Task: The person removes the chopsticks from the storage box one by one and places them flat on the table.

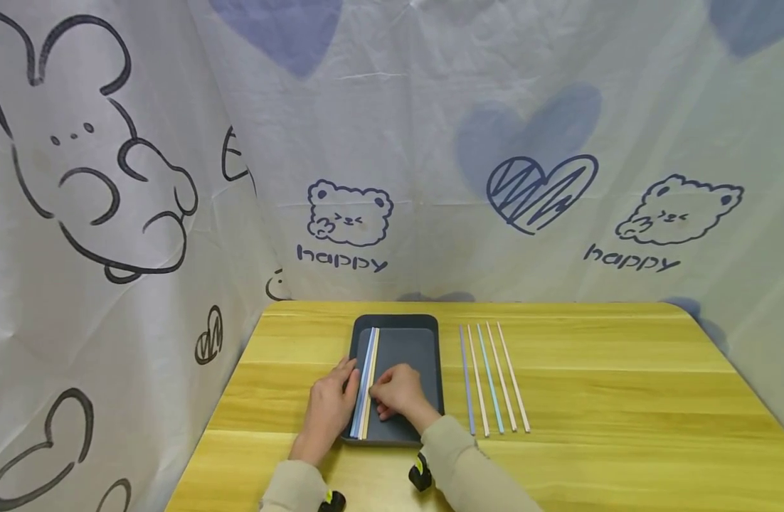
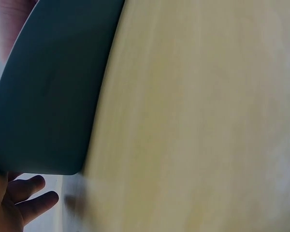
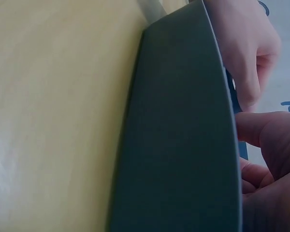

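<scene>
Sticks point(image 1: 370, 355) at the left of the dark tray point(image 1: 439, 348) are probably light, stiff and slippery, best pinched mid-length; the left hand point(image 1: 330, 400) spreads its fingers outside, while whether the right hand point(image 1: 402, 391), fingers curled, pinches one I cannot tell.

I'm in a curtained booth, whether home or studio I cannot tell: wrinkled white sheeting point(image 1: 430, 135) printed with blue hearts point(image 1: 529, 131) and cartoon bears point(image 1: 350, 213) hangs around my yellow wood-grain table point(image 1: 629, 398).
</scene>
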A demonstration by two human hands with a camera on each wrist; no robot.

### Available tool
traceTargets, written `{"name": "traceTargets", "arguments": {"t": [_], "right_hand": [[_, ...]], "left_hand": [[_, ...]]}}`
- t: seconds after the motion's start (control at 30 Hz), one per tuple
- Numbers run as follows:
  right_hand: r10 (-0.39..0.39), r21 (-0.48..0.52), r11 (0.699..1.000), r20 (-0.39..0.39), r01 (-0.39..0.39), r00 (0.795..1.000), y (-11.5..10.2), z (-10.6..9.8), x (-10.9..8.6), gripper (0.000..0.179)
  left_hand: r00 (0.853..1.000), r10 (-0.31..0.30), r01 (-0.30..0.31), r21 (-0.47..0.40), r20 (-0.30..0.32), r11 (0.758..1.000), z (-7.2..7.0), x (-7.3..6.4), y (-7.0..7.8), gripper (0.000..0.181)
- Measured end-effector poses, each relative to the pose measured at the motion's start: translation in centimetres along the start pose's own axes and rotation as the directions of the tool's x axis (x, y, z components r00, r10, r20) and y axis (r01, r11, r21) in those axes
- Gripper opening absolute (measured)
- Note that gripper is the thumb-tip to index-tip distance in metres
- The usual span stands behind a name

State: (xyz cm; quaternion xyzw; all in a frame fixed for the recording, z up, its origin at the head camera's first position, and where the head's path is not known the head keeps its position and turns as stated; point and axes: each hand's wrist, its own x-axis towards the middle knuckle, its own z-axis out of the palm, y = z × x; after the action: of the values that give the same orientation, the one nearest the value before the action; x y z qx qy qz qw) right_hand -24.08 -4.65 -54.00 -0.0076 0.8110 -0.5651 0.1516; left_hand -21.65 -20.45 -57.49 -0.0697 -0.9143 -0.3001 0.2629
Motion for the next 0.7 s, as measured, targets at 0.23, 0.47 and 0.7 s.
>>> {"name": "traceTargets", "arguments": {"t": [0.23,0.47,0.7], "right_hand": [[-0.009,-0.014,1.000,-0.022,0.009,1.000,-0.06,0.46,-0.16,0.004],[-0.025,-0.050,0.998,-0.036,0.023,0.999,0.04,0.70,-0.18,0.011],[-0.046,-0.068,0.997,-0.048,0.043,0.998,0.30,0.89,-0.02,0.015]], "left_hand": [[1.000,0.006,-0.006,-0.003,-0.010,1.000,-0.01,0.02,0.19,0.031],[1.000,-0.011,0.011,-0.009,0.003,1.000,-0.14,0.02,0.16,0.030],[1.000,-0.006,0.006,-0.018,-0.007,1.000,-0.04,0.08,0.01,0.031]]}}
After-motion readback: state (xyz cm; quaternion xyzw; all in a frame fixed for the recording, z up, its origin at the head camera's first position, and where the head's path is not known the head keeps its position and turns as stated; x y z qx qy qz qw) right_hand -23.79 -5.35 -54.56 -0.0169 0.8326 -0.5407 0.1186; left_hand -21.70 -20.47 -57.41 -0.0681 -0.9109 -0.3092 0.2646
